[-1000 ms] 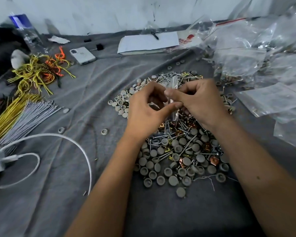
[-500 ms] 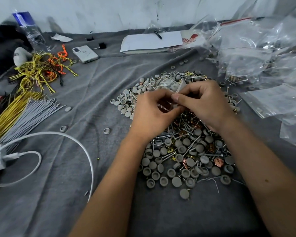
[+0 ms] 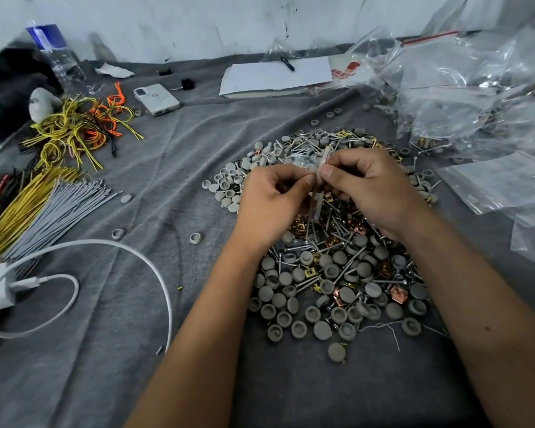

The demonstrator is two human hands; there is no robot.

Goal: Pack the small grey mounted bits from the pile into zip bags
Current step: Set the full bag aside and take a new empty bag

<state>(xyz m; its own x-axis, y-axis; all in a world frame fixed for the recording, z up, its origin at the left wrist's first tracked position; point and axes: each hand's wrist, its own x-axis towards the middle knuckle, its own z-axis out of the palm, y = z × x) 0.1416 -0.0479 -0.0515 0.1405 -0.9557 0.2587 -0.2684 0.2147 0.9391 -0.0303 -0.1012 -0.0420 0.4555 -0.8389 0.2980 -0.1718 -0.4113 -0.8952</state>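
Pile [image 3: 337, 273]: large, mostly unpacked. Filled bags [image 3: 464, 118]: heaped right. Left hand [image 3: 269, 202], right hand [image 3: 371, 186]: fingers pinching one small bag [image 3: 317, 177].

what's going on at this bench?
A person is bagging small hardware. Both hands, left hand and right hand, pinch a small clear zip bag above the pile of grey bits, which is mixed with screws and copper-coloured clips on the grey cloth. The bag seems to hold a few pieces already. More clear bags lie far right; wire bundles and a phone sit left.
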